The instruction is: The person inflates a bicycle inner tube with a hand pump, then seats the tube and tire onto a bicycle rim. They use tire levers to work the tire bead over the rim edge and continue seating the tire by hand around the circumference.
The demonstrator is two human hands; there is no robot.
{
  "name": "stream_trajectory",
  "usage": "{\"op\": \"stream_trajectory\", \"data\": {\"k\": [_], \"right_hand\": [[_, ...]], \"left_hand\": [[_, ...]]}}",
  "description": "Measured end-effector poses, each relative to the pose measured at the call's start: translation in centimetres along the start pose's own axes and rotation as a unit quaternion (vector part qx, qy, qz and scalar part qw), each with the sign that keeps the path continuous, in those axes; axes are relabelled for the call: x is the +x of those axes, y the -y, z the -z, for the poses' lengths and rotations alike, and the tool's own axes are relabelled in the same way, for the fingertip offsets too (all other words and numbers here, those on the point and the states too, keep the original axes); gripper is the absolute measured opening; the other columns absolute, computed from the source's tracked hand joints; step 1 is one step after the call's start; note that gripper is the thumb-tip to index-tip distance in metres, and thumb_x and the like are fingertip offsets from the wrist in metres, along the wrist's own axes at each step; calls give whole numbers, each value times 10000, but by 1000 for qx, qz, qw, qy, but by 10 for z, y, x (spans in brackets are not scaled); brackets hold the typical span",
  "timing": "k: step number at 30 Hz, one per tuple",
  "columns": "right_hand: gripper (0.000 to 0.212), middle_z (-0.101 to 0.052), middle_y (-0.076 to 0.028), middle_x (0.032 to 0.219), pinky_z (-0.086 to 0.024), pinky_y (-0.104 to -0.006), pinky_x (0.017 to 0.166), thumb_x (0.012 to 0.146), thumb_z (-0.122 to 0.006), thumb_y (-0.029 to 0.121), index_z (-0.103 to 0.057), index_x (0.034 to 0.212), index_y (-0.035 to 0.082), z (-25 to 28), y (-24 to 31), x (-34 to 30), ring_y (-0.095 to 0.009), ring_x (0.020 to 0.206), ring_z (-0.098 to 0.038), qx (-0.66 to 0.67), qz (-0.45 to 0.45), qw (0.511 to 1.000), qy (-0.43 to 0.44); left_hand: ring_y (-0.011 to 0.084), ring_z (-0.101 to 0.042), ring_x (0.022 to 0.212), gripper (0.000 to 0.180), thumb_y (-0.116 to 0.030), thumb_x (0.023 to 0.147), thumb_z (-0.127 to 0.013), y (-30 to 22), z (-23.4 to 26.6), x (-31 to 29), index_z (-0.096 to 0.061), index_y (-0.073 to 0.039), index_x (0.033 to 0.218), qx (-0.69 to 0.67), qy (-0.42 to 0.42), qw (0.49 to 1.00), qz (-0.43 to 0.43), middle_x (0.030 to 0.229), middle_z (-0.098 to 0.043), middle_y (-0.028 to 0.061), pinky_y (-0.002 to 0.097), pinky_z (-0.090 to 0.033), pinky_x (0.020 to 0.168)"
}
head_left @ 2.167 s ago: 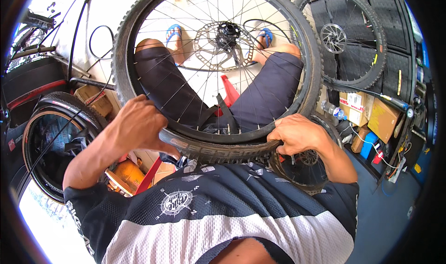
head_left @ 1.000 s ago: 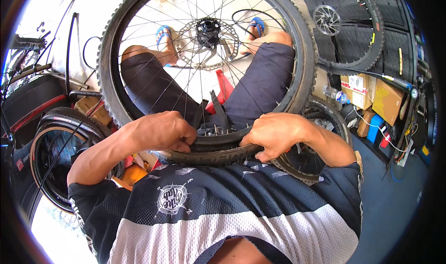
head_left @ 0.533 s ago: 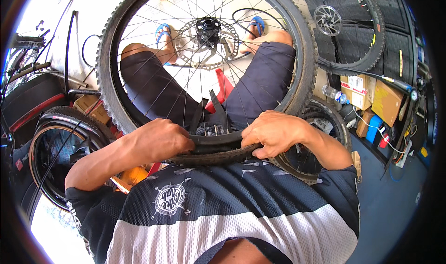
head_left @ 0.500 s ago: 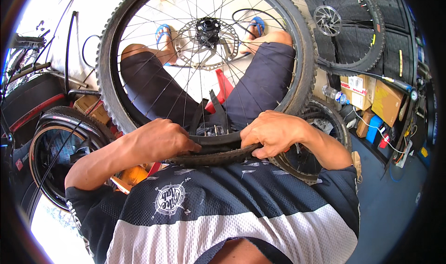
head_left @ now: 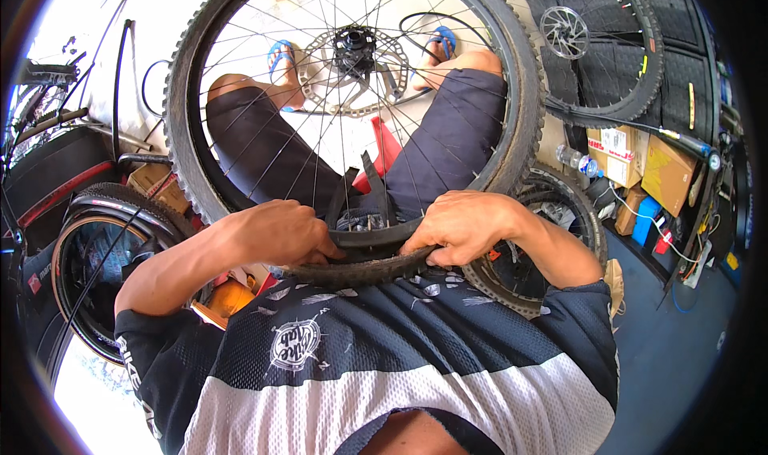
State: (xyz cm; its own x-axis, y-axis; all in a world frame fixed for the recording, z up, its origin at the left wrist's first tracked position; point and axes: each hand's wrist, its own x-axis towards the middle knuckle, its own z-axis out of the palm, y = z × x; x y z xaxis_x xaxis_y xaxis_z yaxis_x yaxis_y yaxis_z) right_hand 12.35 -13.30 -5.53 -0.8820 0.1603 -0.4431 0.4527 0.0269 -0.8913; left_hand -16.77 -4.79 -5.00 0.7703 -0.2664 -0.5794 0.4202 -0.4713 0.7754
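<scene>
A bicycle wheel stands tilted between my legs, its near edge close to my chest. Its knobby tire (head_left: 524, 135) is pulled away from the rim (head_left: 376, 237) at the near side, leaving a dark gap. My left hand (head_left: 290, 235) grips the tire at the left end of this gap, fingertips tucked inside and hidden. At the right end my right hand (head_left: 464, 227) is closed on the tire's edge, thumb below. Thin spokes run to a black hub (head_left: 354, 51) with a disc brake rotor (head_left: 390, 75).
Another wheel with a rotor (head_left: 566, 32) leans at the far right. Boxes (head_left: 616, 155) and a plastic bottle (head_left: 578, 160) lie at right. More wheels stand at left (head_left: 80, 271) and under my right arm (head_left: 572, 215). A red object (head_left: 386, 144) shows between my legs.
My right hand has shifted slightly left along the tire, and the hands are a little closer together. The wheel has moved slightly left.
</scene>
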Motion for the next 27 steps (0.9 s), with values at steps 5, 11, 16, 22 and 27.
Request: {"op": "stream_trajectory", "data": {"k": [5,11,16,22,27], "right_hand": [[454,-740,-204,928,-537,-535,742,788,-672,185,-724,1230,92,-5,1,1,-424,860,-702,-11,-30,999,-7],[366,-725,-193,786,-554,-539,766,794,-692,282,-778,1096,93,-13,9,-1,-419,820,-715,-16,-57,994,-86],[342,-737,-176,782,-582,-518,761,843,-751,389,-790,1022,99,-20,15,-3,-405,819,-732,-23,-82,986,-145],[395,-748,-116,853,-588,-459,695,858,-798,448,-770,974,71,-22,18,-6,-353,802,-735,-62,-61,978,-188],[522,-645,-97,762,-559,-488,668,866,-775,571,-694,819,57,-24,18,-12,-376,715,-686,-67,-38,957,-280]], "left_hand": [[358,-751,910,304,-248,917,-744,-1,0,3,-805,-256,1214,-33,11,998,44,910,-782,137,463,-591,821],[354,-754,957,280,-221,916,-735,0,1,2,-816,-206,1183,-38,4,998,40,975,-796,133,460,-590,846],[347,-758,957,266,-207,912,-735,-1,-3,2,-821,-193,1164,-21,-4,998,64,971,-798,129,456,-591,839],[347,-762,912,210,-175,894,-730,-4,-6,-1,-818,-131,1080,-17,-47,998,38,932,-788,142,449,-595,787],[362,-758,863,179,-126,857,-715,-10,-6,-5,-795,-92,1014,21,-65,997,47,864,-764,156,462,-588,734]]}}
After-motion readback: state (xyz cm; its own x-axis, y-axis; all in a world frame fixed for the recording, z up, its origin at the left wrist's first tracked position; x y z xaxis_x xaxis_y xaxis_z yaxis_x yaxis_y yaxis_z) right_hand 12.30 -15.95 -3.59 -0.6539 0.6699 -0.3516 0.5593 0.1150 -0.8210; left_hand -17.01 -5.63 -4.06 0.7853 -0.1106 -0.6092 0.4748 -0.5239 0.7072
